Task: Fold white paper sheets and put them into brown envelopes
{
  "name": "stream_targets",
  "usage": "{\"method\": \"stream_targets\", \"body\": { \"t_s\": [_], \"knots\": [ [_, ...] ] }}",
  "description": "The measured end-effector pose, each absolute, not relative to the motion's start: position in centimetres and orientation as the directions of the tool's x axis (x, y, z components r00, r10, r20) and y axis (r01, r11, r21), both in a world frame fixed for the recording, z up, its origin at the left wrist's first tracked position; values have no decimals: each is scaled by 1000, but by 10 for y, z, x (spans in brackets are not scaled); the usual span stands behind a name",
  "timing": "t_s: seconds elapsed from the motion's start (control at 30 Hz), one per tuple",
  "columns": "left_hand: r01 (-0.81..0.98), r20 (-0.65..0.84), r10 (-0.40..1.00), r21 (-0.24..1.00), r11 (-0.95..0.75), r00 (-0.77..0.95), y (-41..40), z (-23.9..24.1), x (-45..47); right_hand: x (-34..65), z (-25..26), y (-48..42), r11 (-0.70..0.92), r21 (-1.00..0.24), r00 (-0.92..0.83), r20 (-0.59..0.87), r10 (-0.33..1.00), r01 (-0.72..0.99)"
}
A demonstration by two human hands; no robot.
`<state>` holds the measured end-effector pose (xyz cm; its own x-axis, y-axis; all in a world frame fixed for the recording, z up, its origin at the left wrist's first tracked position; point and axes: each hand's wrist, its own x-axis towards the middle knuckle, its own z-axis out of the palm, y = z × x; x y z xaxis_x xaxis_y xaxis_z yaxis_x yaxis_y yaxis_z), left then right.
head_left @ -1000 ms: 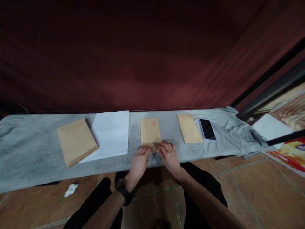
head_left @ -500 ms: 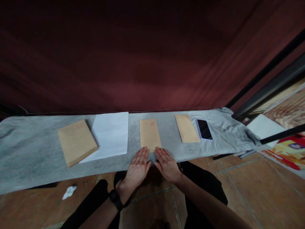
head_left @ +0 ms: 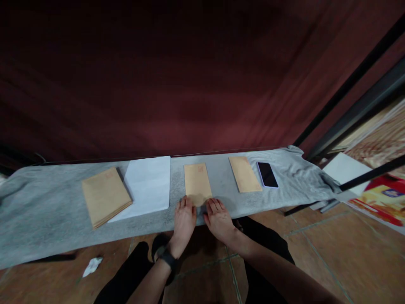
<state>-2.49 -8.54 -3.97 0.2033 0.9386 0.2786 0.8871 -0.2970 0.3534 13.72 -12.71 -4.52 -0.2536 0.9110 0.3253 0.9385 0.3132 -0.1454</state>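
A brown paper envelope (head_left: pixel 198 181) with a small red print near its top right lies flat in front of me. My left hand (head_left: pixel 185 217) has its fingers curled at the envelope's lower left corner. At the lower right corner my right hand (head_left: pixel 218 215) is closed in the same way, thumb tucked toward the fingers. The near corners are partly hidden under my fingertips. To the right lies another brown envelope (head_left: pixel 245 174), apart from both hands. A stack of brown envelopes (head_left: pixel 106 196) rests at the left, partly over white paper (head_left: pixel 150 183).
A grey cloth (head_left: pixel 60 211) covers the narrow bench. A phone (head_left: pixel 268 175) with a pale purple edge lies right of the envelopes. Behind the bench hangs a dark red curtain (head_left: pixel 190 105). Black metal bars (head_left: pixel 370 173) stand at the right, and crumpled tissue (head_left: pixel 92 267) lies on the tiled floor.
My fingers, flat and stretched out on the envelope's near edge before, are now curled at its lower corners. The view has shifted slightly; the other things stay put.
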Motion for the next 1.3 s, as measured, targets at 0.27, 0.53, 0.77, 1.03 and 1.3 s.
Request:
{"method": "stream_targets", "body": {
  "t_s": [0.27, 0.53, 0.77, 1.03, 1.3],
  "knots": [
    [822, 204, 977, 567, -62, -67, -65, -37, -23, 127, -58, -126, 299, -194, -209, 380, 901, 934],
    [790, 282, 866, 363, -494, 412, -87, -52, -7, 125, -76, -135, 387, -186, -259, 483, 836, 903],
    [737, 121, 785, 281, -614, 608, -50, -52, -13, 133, -98, -131, 433, -187, -296, 494, 817, 882],
    [771, 144, 792, 182, -610, 593, 55, -49, 20, 137, -74, -132, 460, -129, -356, 465, 810, 879],
    [816, 164, 836, 184, -548, 524, 82, -49, 25, 138, -64, -132, 467, -161, -357, 449, 819, 869]
  ]
}}
